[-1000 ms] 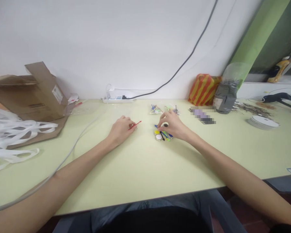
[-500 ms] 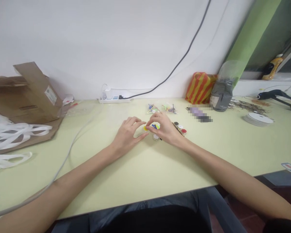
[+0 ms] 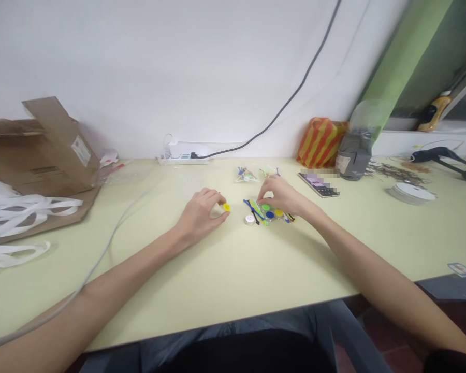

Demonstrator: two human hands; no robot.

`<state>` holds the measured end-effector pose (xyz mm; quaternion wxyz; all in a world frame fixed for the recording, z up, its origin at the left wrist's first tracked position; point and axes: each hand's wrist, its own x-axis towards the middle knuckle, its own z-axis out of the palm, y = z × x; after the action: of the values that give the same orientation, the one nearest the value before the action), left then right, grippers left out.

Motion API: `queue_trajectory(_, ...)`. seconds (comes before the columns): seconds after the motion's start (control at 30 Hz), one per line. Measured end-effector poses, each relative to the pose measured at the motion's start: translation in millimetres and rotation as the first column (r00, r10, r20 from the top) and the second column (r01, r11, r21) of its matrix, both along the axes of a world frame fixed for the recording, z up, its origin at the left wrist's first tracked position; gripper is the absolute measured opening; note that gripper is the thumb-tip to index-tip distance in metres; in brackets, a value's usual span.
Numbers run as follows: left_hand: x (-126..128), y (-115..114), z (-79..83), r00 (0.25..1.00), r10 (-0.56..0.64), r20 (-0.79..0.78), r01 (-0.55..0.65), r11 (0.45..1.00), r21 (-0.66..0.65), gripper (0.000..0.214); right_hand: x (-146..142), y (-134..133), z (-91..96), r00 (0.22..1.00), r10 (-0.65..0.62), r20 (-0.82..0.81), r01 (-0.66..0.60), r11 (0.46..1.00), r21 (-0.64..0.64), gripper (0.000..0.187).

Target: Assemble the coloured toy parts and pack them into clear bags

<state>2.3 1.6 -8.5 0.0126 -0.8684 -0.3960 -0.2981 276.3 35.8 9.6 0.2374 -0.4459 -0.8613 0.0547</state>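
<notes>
My left hand (image 3: 201, 216) pinches a small round yellow disc (image 3: 227, 207) between thumb and fingertips, just above the table. To its right, my right hand (image 3: 280, 196) reaches down with thumb and finger together at the edge of a pile of thin coloured plastic arrows (image 3: 253, 211). Whatever those fingertips grip is too small to make out. Under and beside this hand lie a green disc (image 3: 266, 207), a blue disc (image 3: 270, 215) and another yellow disc (image 3: 278, 213). A white disc (image 3: 249, 220) rests left of a black arrow (image 3: 255, 216).
Clear bags of coloured pieces (image 3: 246, 175) lie behind the hands. A phone (image 3: 319, 184), a striped bag (image 3: 319, 142) and a white ribbon roll (image 3: 411, 193) are on the right. A power strip (image 3: 183, 160) sits by the wall; a cardboard box (image 3: 42, 155) and grey cable (image 3: 108, 246) are left.
My hands have moved apart. The right hand has left the yellow disc and shifted right to the arrow pile, uncovering arrows and discs. The left hand keeps the disc, slightly further left.
</notes>
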Motion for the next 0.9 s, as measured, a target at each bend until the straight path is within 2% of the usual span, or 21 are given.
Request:
queue_trajectory(0.1,-1,1,-2.9,1.000,0.007,0.021,-0.006,0.999,-0.042,0.011,4,2,-1.9,1.000,0.029,0.003,-0.029,0.999,-0.024,0.004)
queue_trajectory(0.27,-3,-1,-6.2,0.995,0.048,0.092,-0.031,0.982,-0.185,0.021,-4,2,-10.1,0.997,0.072,-0.005,-0.072,0.997,-0.023,0.006)
queue_trajectory(0.5,-3,-1,-7.0,0.990,0.044,0.131,-0.017,0.979,-0.202,0.025,-13,-1,-15.4,0.992,0.004,0.125,-0.007,1.000,0.027,0.008)
queue_trajectory(0.67,-2,-2,-7.0,0.977,0.039,0.210,0.014,0.970,-0.245,0.025,-19,-6,-15.1,0.991,-0.040,0.131,0.036,0.999,0.031,0.013)
queue_trajectory(0.9,-2,-3,-7.5,0.972,0.048,0.229,0.014,0.965,-0.264,0.028,-28,-14,-14.2,0.984,-0.095,0.149,0.095,0.995,0.007,0.012)
